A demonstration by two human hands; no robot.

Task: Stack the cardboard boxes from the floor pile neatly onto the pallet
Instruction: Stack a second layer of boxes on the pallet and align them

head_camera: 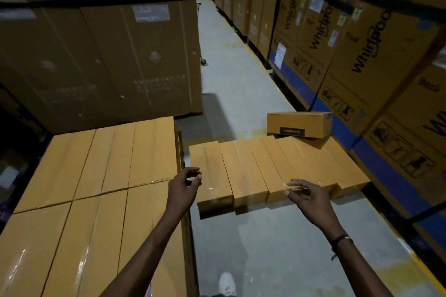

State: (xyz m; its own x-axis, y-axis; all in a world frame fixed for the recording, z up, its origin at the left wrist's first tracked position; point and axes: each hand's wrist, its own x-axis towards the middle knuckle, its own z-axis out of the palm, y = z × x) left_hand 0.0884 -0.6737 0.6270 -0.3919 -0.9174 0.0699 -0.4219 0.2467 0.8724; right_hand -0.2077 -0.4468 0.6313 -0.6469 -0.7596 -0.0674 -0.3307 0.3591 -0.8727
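— What's around, biggest first?
— Tall stacked cartons [376, 38] line the right of the aisle; the stacked layer of boxes [96, 188] fills the left; the floor pile [260, 169] lies in a row ahead, a lone box [299, 124] on its far right corner.
— And the hands?
— Both arms stretch forward. The left hand [185, 182] hovers at the pile's near left corner, grip loosely curled, holding nothing; the right hand [306, 194] hovers at its near edge, fingers spread, empty.

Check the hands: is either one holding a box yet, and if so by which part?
Nothing is held. The left hand and right hand hover, fingers loosely spread, over the near ends of the floor row of boxes; no grip on any box shows.
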